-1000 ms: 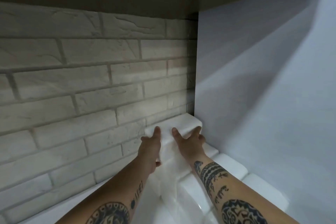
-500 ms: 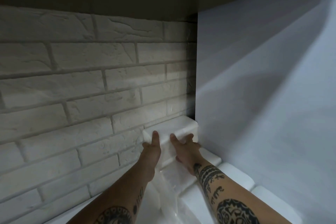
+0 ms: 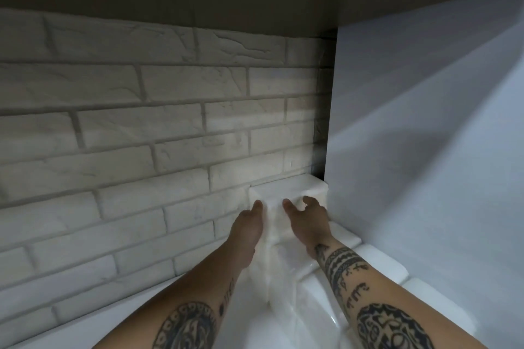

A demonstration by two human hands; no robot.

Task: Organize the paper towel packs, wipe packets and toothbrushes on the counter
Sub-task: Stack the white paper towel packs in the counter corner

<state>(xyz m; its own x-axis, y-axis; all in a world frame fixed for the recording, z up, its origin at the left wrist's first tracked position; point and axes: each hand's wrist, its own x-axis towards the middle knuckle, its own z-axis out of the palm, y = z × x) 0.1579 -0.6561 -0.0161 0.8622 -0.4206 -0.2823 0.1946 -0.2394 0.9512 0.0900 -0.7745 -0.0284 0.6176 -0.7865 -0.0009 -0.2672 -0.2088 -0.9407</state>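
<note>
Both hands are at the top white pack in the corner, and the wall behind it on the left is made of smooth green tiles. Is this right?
Not quite. In the head view the wall behind is pale rough brick, not smooth green tiles. The rest holds: the left hand and the right hand are both at the top white pack in the corner.

Corner of the counter: access closed on two sides.
Brick wall [image 3: 141,127] behind, white side panel [image 3: 425,150] at right; stacked white packs [image 3: 286,190] fill the corner. Bare counter [image 3: 107,326] strip open along the wall, leftward.
</note>
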